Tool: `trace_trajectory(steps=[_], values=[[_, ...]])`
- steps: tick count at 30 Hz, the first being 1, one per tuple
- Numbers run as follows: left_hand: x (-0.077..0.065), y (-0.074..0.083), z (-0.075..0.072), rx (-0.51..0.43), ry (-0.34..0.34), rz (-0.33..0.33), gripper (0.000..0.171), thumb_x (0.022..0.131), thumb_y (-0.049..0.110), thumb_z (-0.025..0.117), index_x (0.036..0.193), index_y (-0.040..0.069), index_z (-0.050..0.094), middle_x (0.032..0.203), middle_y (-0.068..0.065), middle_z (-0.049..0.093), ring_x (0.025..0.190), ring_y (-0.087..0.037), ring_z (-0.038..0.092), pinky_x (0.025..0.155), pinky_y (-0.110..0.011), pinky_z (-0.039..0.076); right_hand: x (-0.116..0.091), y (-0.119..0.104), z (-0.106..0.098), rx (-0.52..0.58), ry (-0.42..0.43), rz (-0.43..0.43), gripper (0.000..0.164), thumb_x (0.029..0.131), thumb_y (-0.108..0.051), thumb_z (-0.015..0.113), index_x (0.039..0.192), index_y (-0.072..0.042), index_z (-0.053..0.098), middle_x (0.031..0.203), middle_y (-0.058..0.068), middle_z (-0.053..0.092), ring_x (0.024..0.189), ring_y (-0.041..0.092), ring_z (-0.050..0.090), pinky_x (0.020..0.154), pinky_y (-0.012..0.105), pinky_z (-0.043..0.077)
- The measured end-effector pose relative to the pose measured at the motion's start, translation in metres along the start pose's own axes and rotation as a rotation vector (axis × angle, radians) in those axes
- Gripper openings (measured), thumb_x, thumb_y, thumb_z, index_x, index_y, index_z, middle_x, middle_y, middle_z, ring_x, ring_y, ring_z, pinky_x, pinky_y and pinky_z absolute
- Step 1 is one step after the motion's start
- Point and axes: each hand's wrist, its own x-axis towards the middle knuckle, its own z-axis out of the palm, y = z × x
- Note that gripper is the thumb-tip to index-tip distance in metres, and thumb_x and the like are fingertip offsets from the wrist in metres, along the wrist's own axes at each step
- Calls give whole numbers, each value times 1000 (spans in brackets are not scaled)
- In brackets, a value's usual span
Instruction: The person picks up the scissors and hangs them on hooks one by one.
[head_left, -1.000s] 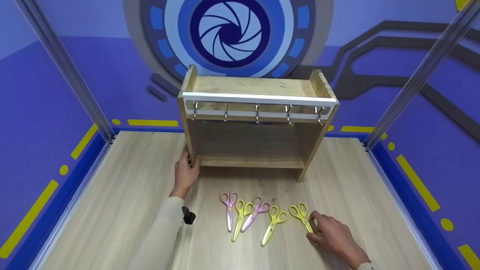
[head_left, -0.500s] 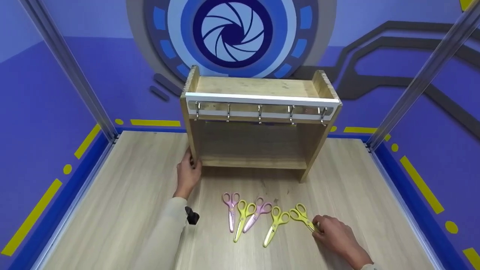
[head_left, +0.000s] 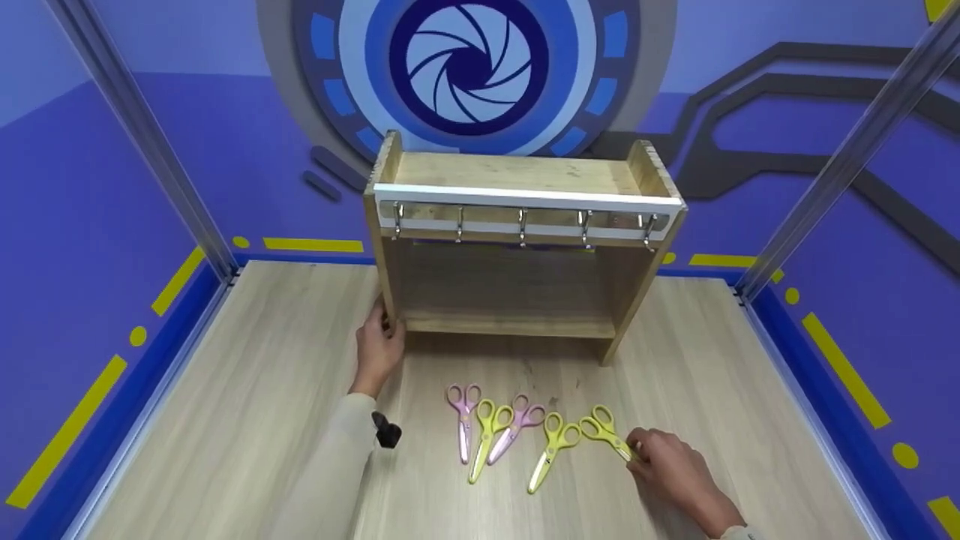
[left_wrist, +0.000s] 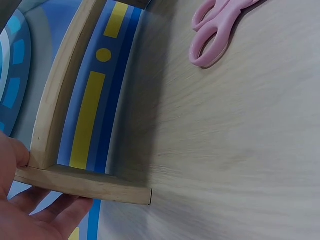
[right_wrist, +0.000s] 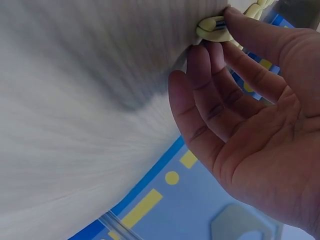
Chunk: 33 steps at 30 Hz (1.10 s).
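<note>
In the head view, my left hand grips the lower left side panel of a small wooden rack, thumb at its front edge. The left wrist view shows the fingers behind the panel's wooden end. My right hand pinches the blade end of yellow scissors, whose handles point toward the rack. Thumb and fingertips meet at the scissors' tip in the right wrist view. To the left lie yellow scissors, pink scissors, another yellow pair and another pink pair.
A white rail with several metal hooks runs across the rack's upper front. The wooden table is bounded by blue printed walls at the back and sides, with metal posts at the back corners.
My right fingers have closed in on the blade end of the rightmost yellow scissors, and its handles have swung slightly left. The left hand keeps its hold; the head view shifts a little.
</note>
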Motion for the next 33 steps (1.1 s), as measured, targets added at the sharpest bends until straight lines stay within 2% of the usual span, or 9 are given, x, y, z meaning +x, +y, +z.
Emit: trace_trajectory(steps=[11,18,21,25,33], values=[[-2,-1,5,-17,28,5,44,102,6,60,144,0,50,137,-28,60,122,-42,62,98,-52,54,-1,0,0,24,-1,14,15,82,-3,84,88,-12,73,75,-4,59,68,13,53,61,36,50],[-3,1,4,-1,21,-27,49,103,8,59,150,3,46,140,-26,58,125,-40,61,99,-52,54,1,1,-7,29,-11,21,15,83,-1,82,85,-12,72,73,-5,61,67,13,53,61,34,49],[-2,1,3,-7,10,-33,50,103,8,58,151,3,45,141,-25,58,126,-39,61,100,-52,53,2,0,-20,-18,-3,-1,14,84,0,80,85,-13,73,76,-5,63,68,13,55,61,37,51],[-1,0,2,-20,5,-41,52,104,8,58,153,5,43,142,-25,57,126,-39,60,100,-50,54,3,-2,-45,-90,55,-53,13,85,-2,79,88,-14,74,80,-4,66,69,13,57,60,40,53],[0,-3,3,-27,5,-30,56,103,5,58,156,5,40,145,-25,55,129,-39,58,102,-48,52,1,-9,-95,-138,234,-154,12,85,-6,82,91,-13,75,79,-3,62,69,14,54,57,36,50]])
